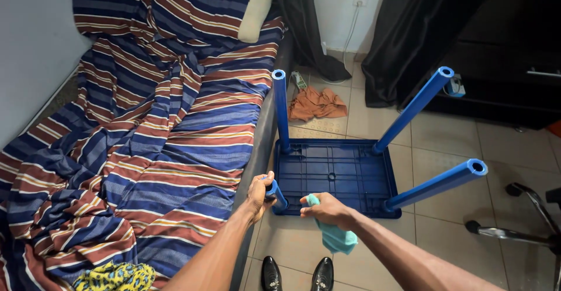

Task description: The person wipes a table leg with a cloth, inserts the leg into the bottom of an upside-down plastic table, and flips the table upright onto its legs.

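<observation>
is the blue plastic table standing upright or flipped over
Flipped over. The blue table lies top-down on the tiled floor, legs pointing up; the left hand grips one leg.

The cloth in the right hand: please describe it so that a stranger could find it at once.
Beside the striped bed, a blue plastic table lies upside down on the tiled floor. At its near edge, the right hand grips a small teal cloth. The orange cloth lies farther away, untouched.

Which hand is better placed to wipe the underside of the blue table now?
The right hand. It already holds the teal cloth at the near edge of the upturned blue table. The left hand is busy gripping the nearest leg.
</observation>
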